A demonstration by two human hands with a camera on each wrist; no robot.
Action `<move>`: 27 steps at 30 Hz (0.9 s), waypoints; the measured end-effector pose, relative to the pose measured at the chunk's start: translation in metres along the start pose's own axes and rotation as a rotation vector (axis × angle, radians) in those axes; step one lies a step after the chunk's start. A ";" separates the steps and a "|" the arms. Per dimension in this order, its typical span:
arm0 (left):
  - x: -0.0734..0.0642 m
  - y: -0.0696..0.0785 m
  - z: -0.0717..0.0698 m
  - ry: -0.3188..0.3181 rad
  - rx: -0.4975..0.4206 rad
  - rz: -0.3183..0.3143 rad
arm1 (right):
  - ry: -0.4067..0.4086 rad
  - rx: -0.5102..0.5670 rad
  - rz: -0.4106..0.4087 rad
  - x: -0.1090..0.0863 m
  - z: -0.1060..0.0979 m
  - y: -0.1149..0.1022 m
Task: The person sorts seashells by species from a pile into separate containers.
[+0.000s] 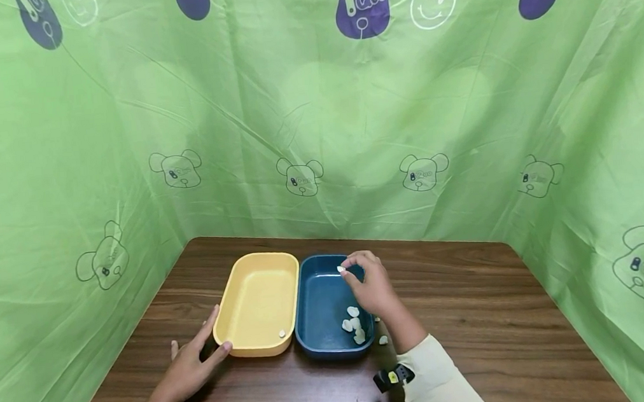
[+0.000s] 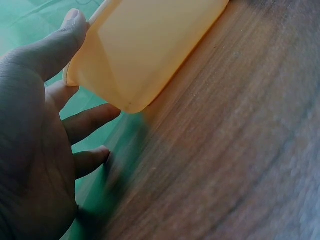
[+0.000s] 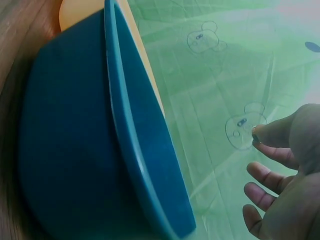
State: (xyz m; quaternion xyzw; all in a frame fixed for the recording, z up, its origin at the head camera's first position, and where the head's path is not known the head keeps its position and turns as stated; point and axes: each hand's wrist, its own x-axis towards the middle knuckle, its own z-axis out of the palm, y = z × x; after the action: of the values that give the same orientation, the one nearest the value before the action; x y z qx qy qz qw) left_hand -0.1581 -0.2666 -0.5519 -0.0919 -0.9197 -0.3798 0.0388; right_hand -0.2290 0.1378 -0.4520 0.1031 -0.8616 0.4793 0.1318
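Note:
At the near left corner of the yellow tray point(image 1: 262, 351), my left hand point(image 1: 190, 369) rests with its thumb at the rim and its fairly straight fingers spread along the outer side. Inside that tray lies one small white pebble-like piece point(image 1: 282, 334). Over the far right part of the blue tray point(image 1: 335, 355), my right hand point(image 1: 372, 286) pinches a small white pebble-like piece point(image 1: 341, 269) between thumb and index finger. The right wrist view shows that hand point(image 3: 280, 175) beyond the tray's rim, its other fingers loosely bent. Several similar white pieces point(image 1: 354, 323) lie in the blue tray.
The two trays stand side by side on a dark wooden table point(image 1: 464, 316). Right of the blue tray, a loose white piece point(image 1: 383, 340) lies on the wood, with another partly hidden by the right wrist. Green printed cloth point(image 1: 360, 114) hangs around the table.

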 end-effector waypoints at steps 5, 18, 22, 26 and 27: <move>0.000 0.001 0.000 0.001 0.001 0.000 | -0.015 0.009 -0.032 0.001 0.012 -0.007; 0.000 0.002 0.000 0.002 0.001 0.002 | -0.132 0.009 0.017 0.003 0.049 -0.027; 0.000 0.001 0.001 0.003 -0.003 0.001 | -0.154 0.016 0.020 0.002 0.059 -0.032; -0.001 0.001 0.001 0.004 -0.010 0.004 | -0.188 0.027 0.032 0.001 0.067 -0.035; 0.000 0.001 0.000 0.005 -0.009 0.007 | -0.196 0.023 0.033 0.001 0.069 -0.035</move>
State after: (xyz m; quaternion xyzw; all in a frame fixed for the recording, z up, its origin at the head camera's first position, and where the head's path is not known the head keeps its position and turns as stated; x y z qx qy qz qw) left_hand -0.1576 -0.2658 -0.5518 -0.0942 -0.9175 -0.3842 0.0420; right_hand -0.2280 0.0604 -0.4588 0.1368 -0.8663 0.4788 0.0381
